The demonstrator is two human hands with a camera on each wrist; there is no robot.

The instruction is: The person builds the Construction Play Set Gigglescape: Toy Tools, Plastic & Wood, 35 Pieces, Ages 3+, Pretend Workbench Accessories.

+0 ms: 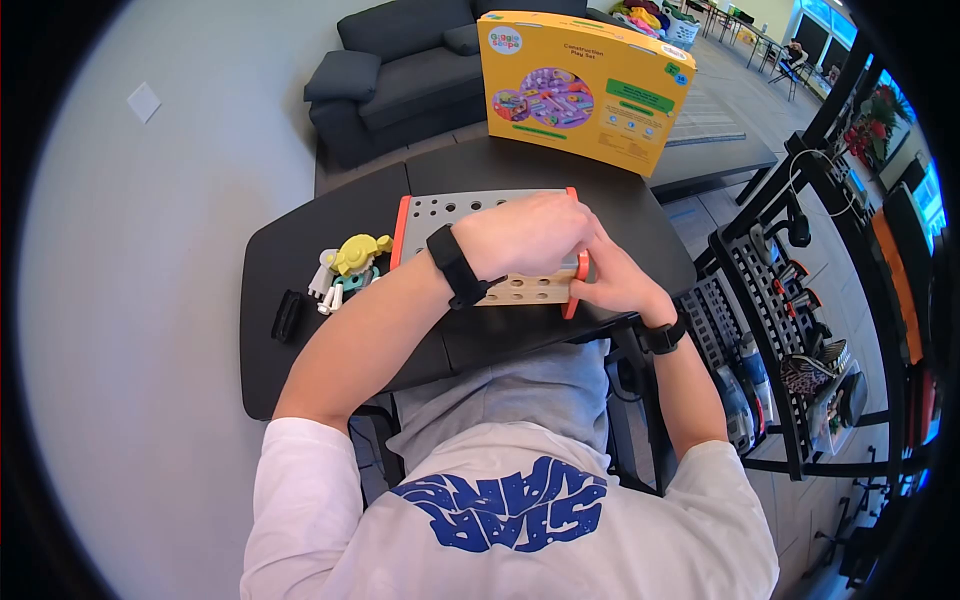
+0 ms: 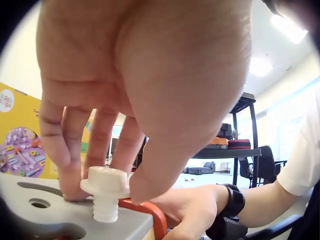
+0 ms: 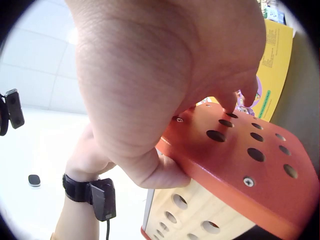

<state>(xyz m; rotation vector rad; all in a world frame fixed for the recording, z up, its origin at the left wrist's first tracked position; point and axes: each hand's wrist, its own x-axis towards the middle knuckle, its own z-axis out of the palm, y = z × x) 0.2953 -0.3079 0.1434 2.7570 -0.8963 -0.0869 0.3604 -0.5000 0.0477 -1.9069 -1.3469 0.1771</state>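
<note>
A toy workbench (image 1: 425,209) with a grey holed top, red end panels (image 3: 235,155) and pale wooden sides (image 3: 195,210) stands on the black table. My left hand (image 1: 525,235) reaches over its right end. In the left wrist view, a white threaded bolt (image 2: 106,185) stands upright in the grey top (image 2: 30,220); my left thumb and fingers come down around its head and pinch it. My right hand (image 1: 625,275) grips the red end panel, the thumb (image 3: 167,175) lying along its edge against the wooden side and the fingers reaching across its outer face.
Left of the workbench lie yellow (image 1: 357,255), teal and white toy pieces, and a black object (image 1: 287,316) near the table's (image 1: 250,370) left side. A yellow play set box (image 1: 585,90) stands behind. To the right is a black shelf rack (image 1: 765,300) with tools.
</note>
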